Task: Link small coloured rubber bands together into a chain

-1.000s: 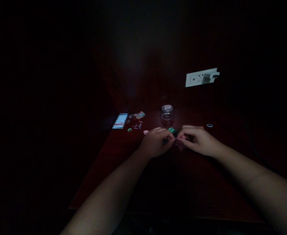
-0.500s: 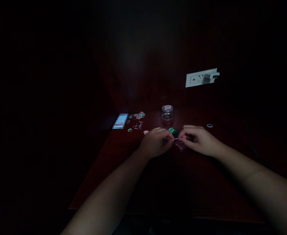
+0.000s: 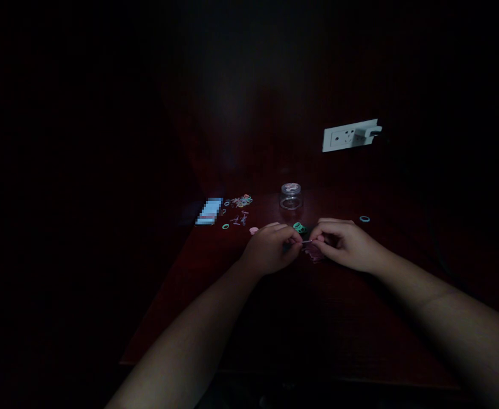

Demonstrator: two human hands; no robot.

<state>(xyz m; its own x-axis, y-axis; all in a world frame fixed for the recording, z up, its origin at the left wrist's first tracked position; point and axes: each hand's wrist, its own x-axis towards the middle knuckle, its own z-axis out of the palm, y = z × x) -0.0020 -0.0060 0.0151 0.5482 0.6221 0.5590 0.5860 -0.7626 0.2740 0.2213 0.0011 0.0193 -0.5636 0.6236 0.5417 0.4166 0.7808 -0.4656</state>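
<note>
The scene is very dark. My left hand (image 3: 270,247) and my right hand (image 3: 346,243) meet over a dark red table (image 3: 283,318), both pinched on a small thin pink piece (image 3: 307,242) stretched between their fingertips. Just behind the fingers lie green rings (image 3: 299,227). A small pink heap (image 3: 315,257) lies under my right hand. A small clear glass jar (image 3: 291,197) stands behind the hands.
Several small coloured rings and clips (image 3: 237,209) are scattered at the back left, beside a blurred pale card (image 3: 209,211). One blue ring (image 3: 364,218) lies to the right, a pink piece (image 3: 253,230) to the left. A white wall socket with a plug (image 3: 350,136) is behind.
The hands have drawn very slightly apart, so a little more of the thin pink piece shows between the fingertips. Nothing else has moved.
</note>
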